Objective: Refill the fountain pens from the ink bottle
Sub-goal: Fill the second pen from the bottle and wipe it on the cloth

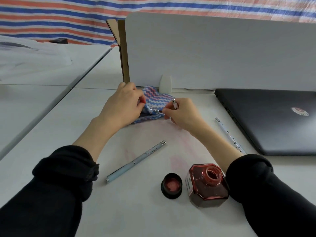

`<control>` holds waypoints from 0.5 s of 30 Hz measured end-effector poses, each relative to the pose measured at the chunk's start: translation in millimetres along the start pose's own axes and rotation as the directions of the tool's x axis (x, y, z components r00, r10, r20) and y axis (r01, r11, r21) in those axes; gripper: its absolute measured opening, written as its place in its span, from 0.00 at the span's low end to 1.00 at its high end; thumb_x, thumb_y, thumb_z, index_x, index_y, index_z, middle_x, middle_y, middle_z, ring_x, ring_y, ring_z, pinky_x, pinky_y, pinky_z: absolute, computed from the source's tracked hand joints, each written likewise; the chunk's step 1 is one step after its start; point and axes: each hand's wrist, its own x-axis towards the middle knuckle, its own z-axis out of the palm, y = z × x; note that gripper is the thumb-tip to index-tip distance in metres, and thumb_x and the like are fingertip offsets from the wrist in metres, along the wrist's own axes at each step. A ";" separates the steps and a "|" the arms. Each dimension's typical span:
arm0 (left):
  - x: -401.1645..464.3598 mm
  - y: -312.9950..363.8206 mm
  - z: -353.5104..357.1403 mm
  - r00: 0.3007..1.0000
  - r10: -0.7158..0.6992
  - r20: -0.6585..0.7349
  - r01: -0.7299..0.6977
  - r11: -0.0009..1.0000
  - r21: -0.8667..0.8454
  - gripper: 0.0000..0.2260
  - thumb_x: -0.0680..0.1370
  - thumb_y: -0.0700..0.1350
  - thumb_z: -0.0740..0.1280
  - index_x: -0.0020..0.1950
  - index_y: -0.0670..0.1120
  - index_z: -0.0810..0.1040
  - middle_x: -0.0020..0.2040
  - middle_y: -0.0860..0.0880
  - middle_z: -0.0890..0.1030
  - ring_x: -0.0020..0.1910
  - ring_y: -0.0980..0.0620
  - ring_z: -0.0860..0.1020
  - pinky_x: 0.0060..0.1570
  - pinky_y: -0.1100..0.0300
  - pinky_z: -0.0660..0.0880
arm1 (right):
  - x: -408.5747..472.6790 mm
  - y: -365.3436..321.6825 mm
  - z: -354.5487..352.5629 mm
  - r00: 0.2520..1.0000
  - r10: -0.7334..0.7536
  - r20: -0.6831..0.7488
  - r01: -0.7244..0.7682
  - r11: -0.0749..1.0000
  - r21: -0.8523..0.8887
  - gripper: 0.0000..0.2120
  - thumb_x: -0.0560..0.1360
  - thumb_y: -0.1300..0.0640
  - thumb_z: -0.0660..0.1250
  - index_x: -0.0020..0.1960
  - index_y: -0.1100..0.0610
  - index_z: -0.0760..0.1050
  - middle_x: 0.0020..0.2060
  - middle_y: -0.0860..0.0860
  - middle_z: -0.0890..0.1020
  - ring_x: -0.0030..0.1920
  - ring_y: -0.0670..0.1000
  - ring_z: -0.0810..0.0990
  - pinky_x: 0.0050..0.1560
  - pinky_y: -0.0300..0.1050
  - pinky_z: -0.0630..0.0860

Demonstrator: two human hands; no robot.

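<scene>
An open bottle of red ink (207, 184) stands near the front of the white desk (136, 211), its black cap (171, 185) lying upturned to its left. My right hand (183, 113) pinches a small pen section (158, 110) whose tip points left into a striped blue, white and pink cloth (153, 100). My left hand (125, 104) grips that cloth and folds it around the tip. A capped pale blue pen (136, 161) lies diagonally in front of my hands. A white patterned pen barrel (230, 135) lies to the right, beside the laptop.
A closed dark laptop (273, 120) fills the right side of the desk. A white partition (213, 53) stands behind the cloth, with a cardboard piece (124, 52) at its left end. Faint pink ink smears mark the desk surface (177, 159) between pen and bottle.
</scene>
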 end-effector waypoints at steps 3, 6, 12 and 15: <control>0.2 1.8 8.3 0.991 0.030 -0.130 -0.032 0.999 -0.015 0.06 0.76 0.42 0.62 0.49 0.44 0.78 0.49 0.45 0.78 0.53 0.46 0.72 0.44 0.52 0.71 | 0.3 -1.8 2.6 0.998 -0.056 0.008 0.056 0.989 -0.140 0.07 0.70 0.63 0.65 0.41 0.66 0.79 0.36 0.56 0.83 0.36 0.52 0.76 0.34 0.39 0.73; -0.7 0.8 16.7 0.991 0.049 -0.128 -0.055 0.997 -0.045 0.04 0.75 0.40 0.63 0.46 0.45 0.77 0.47 0.46 0.80 0.52 0.47 0.72 0.42 0.53 0.71 | 0.4 -0.9 5.5 0.997 -0.079 0.013 0.079 0.977 -0.196 0.10 0.70 0.64 0.63 0.44 0.70 0.77 0.42 0.64 0.83 0.44 0.61 0.78 0.42 0.56 0.78; 3.8 -8.0 19.4 0.995 0.091 0.034 -0.088 0.992 -0.095 0.07 0.74 0.42 0.66 0.49 0.47 0.82 0.50 0.49 0.82 0.53 0.47 0.69 0.53 0.45 0.71 | 2.4 -1.3 6.2 0.993 -0.114 0.027 0.117 0.954 -0.277 0.08 0.71 0.62 0.64 0.46 0.65 0.79 0.43 0.60 0.83 0.48 0.58 0.78 0.45 0.48 0.74; 3.3 -8.0 19.8 0.994 0.081 0.077 -0.073 0.993 -0.096 0.07 0.73 0.43 0.68 0.49 0.48 0.83 0.52 0.50 0.81 0.54 0.47 0.68 0.54 0.44 0.70 | 1.7 -0.5 6.9 0.988 -0.151 0.027 0.152 0.933 -0.326 0.08 0.71 0.61 0.63 0.46 0.62 0.79 0.44 0.58 0.82 0.48 0.57 0.77 0.44 0.46 0.72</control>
